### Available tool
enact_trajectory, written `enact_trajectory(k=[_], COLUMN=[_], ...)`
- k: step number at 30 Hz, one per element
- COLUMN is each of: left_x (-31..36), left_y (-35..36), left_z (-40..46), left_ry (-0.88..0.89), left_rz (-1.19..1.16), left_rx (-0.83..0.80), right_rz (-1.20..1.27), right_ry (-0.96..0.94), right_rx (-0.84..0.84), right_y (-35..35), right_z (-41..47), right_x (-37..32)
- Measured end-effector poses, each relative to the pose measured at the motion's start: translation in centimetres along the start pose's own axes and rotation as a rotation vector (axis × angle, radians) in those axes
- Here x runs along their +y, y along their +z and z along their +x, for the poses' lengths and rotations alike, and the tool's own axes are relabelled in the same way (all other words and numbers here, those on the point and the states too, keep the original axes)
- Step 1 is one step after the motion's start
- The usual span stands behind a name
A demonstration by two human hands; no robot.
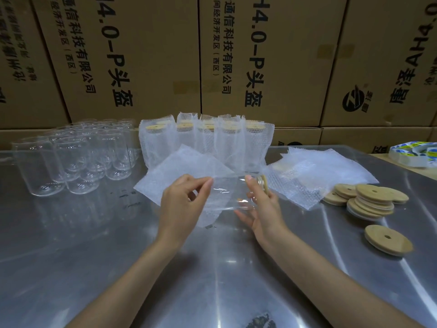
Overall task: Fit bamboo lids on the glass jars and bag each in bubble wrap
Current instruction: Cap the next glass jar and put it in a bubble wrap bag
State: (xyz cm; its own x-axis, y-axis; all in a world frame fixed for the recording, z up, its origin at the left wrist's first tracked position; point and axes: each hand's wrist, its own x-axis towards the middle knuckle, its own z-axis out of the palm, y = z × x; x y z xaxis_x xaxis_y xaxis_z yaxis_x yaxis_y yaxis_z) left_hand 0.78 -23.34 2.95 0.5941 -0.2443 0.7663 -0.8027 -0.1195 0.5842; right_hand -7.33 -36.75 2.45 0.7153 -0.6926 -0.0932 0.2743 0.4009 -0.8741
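Observation:
A clear glass jar (230, 192) lies on its side above the table, its bamboo lid (264, 183) pointing right. My right hand (261, 207) grips the jar near the lidded end. My left hand (183, 202) pinches the open edge of a bubble-wrap bag (182, 171) at the jar's base. Several bare jars (71, 155) stand at the back left. Several bagged, lidded jars (208, 138) stand in a row behind the hands.
A pile of flat bubble-wrap bags (319, 171) lies to the right. Loose bamboo lids (369, 202) are stacked beyond it, and one lid (387, 240) lies alone nearer me. Cardboard boxes (153, 55) wall the back. A tape roll (416, 155) sits far right on the steel table (94, 245).

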Motion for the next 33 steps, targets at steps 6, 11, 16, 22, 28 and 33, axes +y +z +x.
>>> enact_trajectory(k=[6,11,16,22,28,33], left_x=[2.2,1.5,-0.9,-3.7,-3.1,-2.8], left_y=[0.9,-1.5,-3.9,-3.1,-1.9,-1.9], left_z=[-1.2,1.1,3.3,2.2,1.7,1.2], left_ry=[0.193,0.339,-0.189,-0.957,-0.801,-0.756], left_rz=[-0.039,0.166,0.102,-0.566,-0.501,-0.644], left_rx=[-0.22,0.12,0.24,-0.247,-0.28,-0.384], right_rz=[0.06,0.092,0.069,-0.01,-0.118,-0.193], right_ry=[0.042,0.059,0.067,0.074,0.016,-0.008], right_rx=[-0.074,-0.034,-0.022,-0.003,-0.115,-0.238], right_y=[0.0,-0.6,-1.4,-1.5,-1.4,-1.0], right_z=[0.2,1.0,1.9,2.4,2.4,2.1], right_x=[0.6,0.2,0.0,0.3,0.8,0.7])
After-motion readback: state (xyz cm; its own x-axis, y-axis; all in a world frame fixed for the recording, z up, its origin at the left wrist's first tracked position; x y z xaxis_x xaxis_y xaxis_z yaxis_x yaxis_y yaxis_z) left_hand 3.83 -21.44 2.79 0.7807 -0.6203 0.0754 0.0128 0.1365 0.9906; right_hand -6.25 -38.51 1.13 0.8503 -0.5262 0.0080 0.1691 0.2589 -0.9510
